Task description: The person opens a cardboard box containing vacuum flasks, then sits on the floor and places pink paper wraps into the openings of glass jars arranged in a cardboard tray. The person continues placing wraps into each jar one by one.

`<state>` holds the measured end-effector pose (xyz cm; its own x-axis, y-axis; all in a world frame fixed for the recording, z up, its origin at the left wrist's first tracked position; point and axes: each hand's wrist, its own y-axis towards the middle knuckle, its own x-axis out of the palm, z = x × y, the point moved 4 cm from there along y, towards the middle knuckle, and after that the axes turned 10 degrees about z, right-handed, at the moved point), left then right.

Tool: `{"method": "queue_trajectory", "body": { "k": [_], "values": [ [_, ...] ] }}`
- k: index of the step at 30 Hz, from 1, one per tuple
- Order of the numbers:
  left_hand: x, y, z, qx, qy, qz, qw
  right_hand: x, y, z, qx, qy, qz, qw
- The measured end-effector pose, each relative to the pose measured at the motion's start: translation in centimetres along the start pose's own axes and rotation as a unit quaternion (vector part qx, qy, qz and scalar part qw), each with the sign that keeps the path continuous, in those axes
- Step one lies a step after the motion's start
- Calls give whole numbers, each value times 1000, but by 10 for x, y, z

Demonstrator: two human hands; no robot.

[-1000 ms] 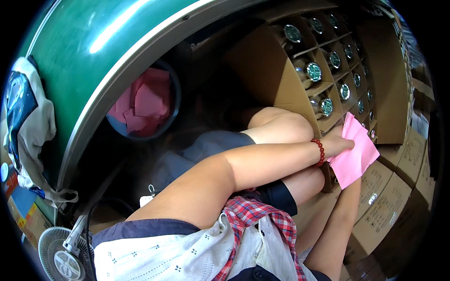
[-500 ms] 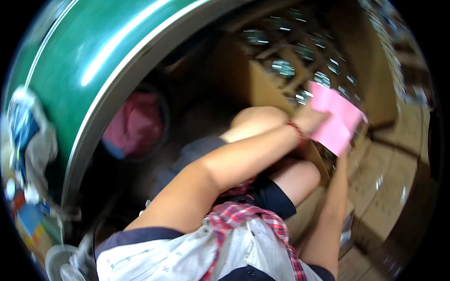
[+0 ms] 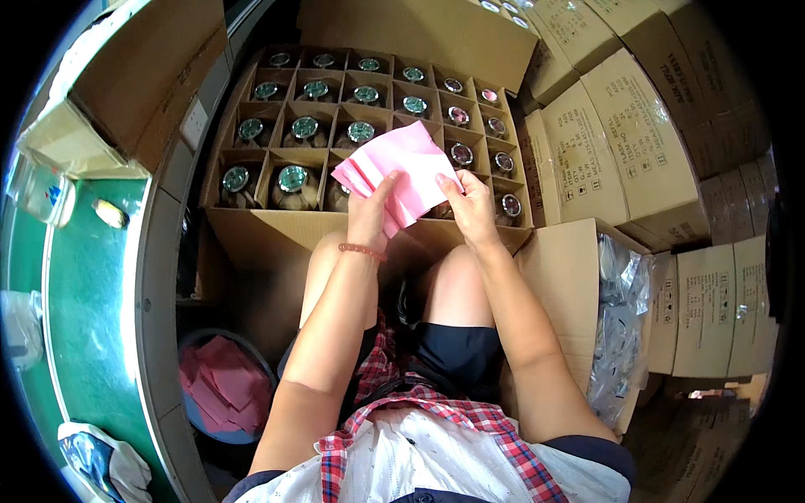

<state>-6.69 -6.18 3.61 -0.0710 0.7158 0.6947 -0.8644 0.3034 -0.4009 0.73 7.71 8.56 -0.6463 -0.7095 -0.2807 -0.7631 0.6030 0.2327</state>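
A pink sheet of paper [image 3: 411, 172] is held up over the near side of a divided carton, with folds or layers at its left edge. My left hand [image 3: 369, 210] grips the lower left part, thumb lying across the front. On the right edge, my right hand [image 3: 471, 205] pinches the same sheet between thumb and fingers. Behind and below it, the open cardboard carton [image 3: 335, 225] has several cells, each with a glass-looking vessel [image 3: 292, 178] topped by a round shiny end. The paper covers some of the cells.
A round bin [image 3: 189, 411] with darker pink sheets [image 3: 222, 381] stands at lower left beside the green table [image 3: 92, 277]. Stacked cartons [image 3: 620, 151] line the right. An open box [image 3: 558, 285] holding clear plastic-wrapped items [image 3: 619, 335] is by my right arm.
The view has swung right and steadied, bringing the carton to the middle. Both hands still hold the pink paper, which now sits in front of me, tilted differently.
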Motion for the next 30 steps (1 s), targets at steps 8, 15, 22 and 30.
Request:
{"method": "queue_trajectory", "body": {
  "k": [8, 15, 22, 30],
  "values": [
    [3, -9, 5, -67, -25, -75, 995, -13, 2, -5, 102, 4, -74, 992],
    [6, -8, 2, -57, -64, -102, 991, -16, 8, -17, -110, -96, 31, 989],
    [0, -1, 7, -59, -93, -114, 987, -12, 19, -33, -23, 75, 78, 994],
    [-1, -6, 8, -54, -40, -125, 990, 12, 7, -66, -169, -145, -61, 973]
  ]
}}
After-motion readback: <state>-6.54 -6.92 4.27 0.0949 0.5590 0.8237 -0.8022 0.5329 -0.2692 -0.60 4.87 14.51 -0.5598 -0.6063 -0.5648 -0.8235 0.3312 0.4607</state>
